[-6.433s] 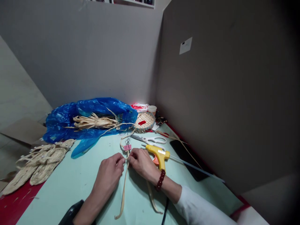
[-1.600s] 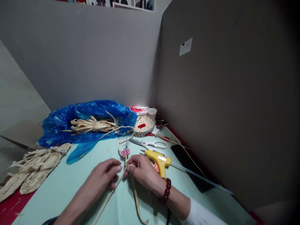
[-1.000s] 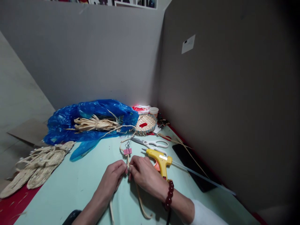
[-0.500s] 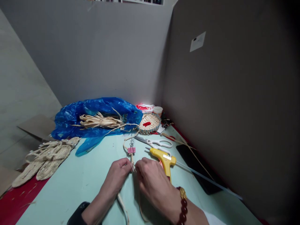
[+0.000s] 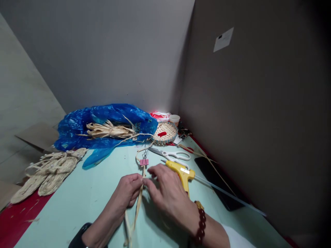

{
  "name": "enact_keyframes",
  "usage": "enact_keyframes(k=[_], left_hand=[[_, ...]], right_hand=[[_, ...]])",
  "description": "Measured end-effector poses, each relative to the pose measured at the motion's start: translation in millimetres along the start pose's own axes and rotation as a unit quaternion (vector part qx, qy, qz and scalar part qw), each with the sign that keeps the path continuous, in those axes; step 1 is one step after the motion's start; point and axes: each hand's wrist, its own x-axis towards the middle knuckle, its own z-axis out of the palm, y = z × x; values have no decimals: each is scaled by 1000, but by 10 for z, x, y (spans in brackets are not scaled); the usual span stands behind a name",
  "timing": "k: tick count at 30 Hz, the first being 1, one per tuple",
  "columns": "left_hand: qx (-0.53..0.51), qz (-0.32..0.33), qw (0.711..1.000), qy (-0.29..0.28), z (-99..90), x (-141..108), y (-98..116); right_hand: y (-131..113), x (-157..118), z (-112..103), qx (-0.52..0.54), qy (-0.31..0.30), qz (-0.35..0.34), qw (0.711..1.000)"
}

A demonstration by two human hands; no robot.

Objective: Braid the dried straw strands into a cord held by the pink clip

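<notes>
Pinching straw (image 5: pixel 139 203) in closed left hand (image 5: pixel 126 191), right hand (image 5: pixel 169 193) half-open, glue-gun label (image 5: pixel 184 170) illegible

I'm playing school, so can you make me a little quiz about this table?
1. What lies in the round woven basket?
(a) white-handled scissors
(b) small red object
(c) yellow glue gun
2. True or false: the right hand has a dark red bead bracelet at its wrist.
3. Fill in the colour: the left hand pinches a pale straw strip below a ____ binder clip.

Key: 1 b; 2 true; 3 pink.
</notes>
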Motion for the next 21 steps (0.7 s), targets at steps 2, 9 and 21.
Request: enact_keyframes(k=[2,9,21], left_hand=[[16,1,1000,-5,-10,7,9],[109,70,990,48,-93,-5,52],[166,60,983,56,-129,-70,120]], right_hand=[[62,81,5,57,-39,25,997],[108,177,171,127,-71,30,989],[97,218,162,164,14,65,984]])
